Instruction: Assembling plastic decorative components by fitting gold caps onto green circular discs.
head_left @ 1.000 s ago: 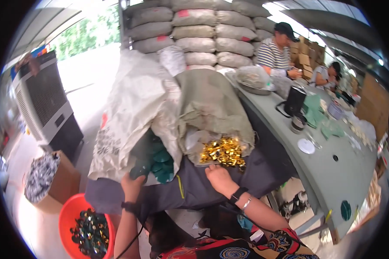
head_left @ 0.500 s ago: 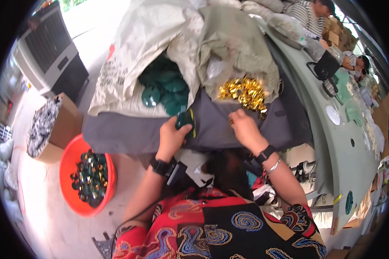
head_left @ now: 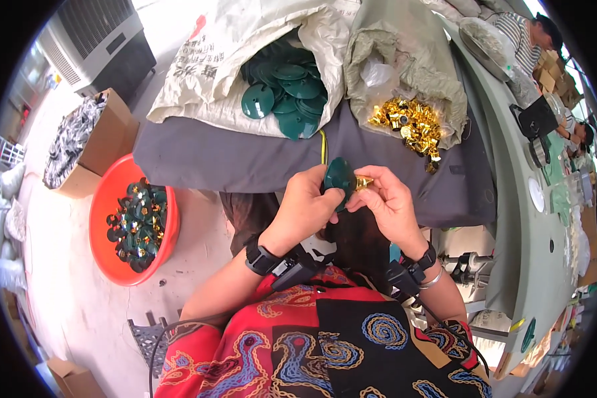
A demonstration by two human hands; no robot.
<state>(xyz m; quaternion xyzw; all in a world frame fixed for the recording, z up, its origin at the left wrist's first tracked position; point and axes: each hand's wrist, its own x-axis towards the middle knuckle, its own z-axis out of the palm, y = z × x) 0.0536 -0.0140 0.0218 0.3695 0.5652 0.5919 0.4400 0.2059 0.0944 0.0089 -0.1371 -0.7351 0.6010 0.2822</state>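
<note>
My left hand [head_left: 306, 205] is closed on a dark green disc [head_left: 339, 180], held on edge between thumb and fingers. My right hand [head_left: 388, 204] pinches a small gold metallic cap [head_left: 363, 182] against the middle of that disc's face. Both hands meet just in front of a dark grey cloth [head_left: 245, 156]. Beyond them, a white woven sack [head_left: 209, 86] lies open with many green discs [head_left: 298, 89] spilling at its mouth. To its right, an olive woven sack [head_left: 404, 40] holds a heap of gold caps [head_left: 411, 126].
An orange-red basin [head_left: 99, 245] of green discs with gold parts stands on the floor at left. Behind it are a cardboard box [head_left: 106, 139] of grey pieces and an air cooler [head_left: 93, 46]. A long pale green table [head_left: 511, 219] runs along the right, with people at its far end.
My right hand has moved from beside the gold heap to my left hand, bringing a gold cap against the green disc. The view has shifted, and the sacks now appear higher.
</note>
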